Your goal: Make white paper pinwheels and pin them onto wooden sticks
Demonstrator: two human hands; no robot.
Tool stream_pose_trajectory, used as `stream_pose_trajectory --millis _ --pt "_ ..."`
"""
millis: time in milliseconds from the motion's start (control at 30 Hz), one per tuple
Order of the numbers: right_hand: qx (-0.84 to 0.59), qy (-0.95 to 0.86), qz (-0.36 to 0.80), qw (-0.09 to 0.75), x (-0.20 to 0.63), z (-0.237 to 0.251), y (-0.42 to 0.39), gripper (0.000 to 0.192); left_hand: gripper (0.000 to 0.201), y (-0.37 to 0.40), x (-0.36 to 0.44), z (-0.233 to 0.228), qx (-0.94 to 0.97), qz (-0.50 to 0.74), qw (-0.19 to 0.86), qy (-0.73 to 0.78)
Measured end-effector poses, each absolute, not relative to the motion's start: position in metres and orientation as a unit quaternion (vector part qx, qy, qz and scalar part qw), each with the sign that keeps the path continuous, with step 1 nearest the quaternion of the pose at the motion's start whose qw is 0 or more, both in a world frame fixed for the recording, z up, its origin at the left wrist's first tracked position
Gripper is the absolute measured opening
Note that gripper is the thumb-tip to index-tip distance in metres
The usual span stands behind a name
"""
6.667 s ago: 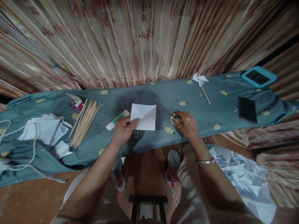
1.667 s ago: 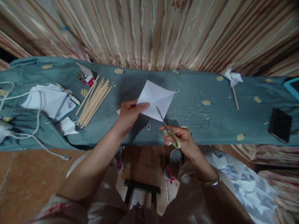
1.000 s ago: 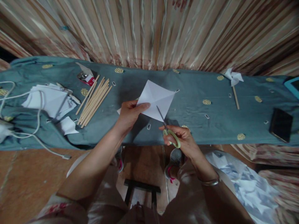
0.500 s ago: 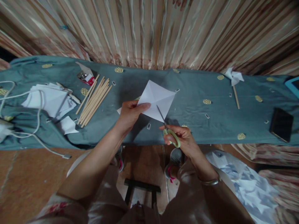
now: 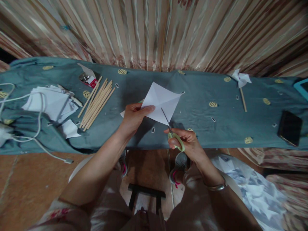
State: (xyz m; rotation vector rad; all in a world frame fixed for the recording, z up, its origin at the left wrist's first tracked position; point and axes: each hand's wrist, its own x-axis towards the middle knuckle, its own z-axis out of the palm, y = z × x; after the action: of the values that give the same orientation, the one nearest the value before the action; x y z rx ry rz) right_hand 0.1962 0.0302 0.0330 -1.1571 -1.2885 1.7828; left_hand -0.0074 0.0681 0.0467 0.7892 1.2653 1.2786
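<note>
My left hand (image 5: pixel 133 117) pinches the left corner of a creased white paper square (image 5: pixel 161 102), held up like a diamond over the blue-grey cloth (image 5: pixel 207 122). My right hand (image 5: pixel 189 143) grips scissors (image 5: pixel 173 132) by their pale green handles. The thin blades point up and left and lie over the paper's lower edge, near its bottom corner. Whether the blades are parted I cannot tell.
Left of my hands lie a bundle of wooden sticks (image 5: pixel 97 102), a small red-and-silver box (image 5: pixel 87 79), loose white papers (image 5: pixel 51 102) and a white cable (image 5: pixel 36 134). At the right are a paper pinwheel on a stick (image 5: pixel 240 84), a black phone (image 5: pixel 289 127) and a blue device (image 5: pixel 302 88). A dark stool (image 5: pixel 146 197) stands below.
Since 6.7 s ago my left hand has lifted the paper off the cloth and my right hand has picked up the scissors. Over the last second almost nothing has moved.
</note>
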Motion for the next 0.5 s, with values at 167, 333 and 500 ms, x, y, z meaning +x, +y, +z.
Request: stream_pose_trajectory --millis 167,333,500 --pt "-0.435 -0.497 0.678 0.322 0.196 0.034 0.030 0.036 0.014 0.068 -0.007 0.046 0.335 0.541 0.555 0.536" --pt "-0.413 -0.493 0.700 0.310 0.199 0.030 0.031 0.040 0.014 0.070 -0.009 0.047 0.332 0.544 0.552 0.538" --pt "-0.407 -0.501 0.716 0.267 0.213 0.032 0.034 0.040 0.016 0.077 -0.019 0.048 0.318 0.573 0.537 0.530"
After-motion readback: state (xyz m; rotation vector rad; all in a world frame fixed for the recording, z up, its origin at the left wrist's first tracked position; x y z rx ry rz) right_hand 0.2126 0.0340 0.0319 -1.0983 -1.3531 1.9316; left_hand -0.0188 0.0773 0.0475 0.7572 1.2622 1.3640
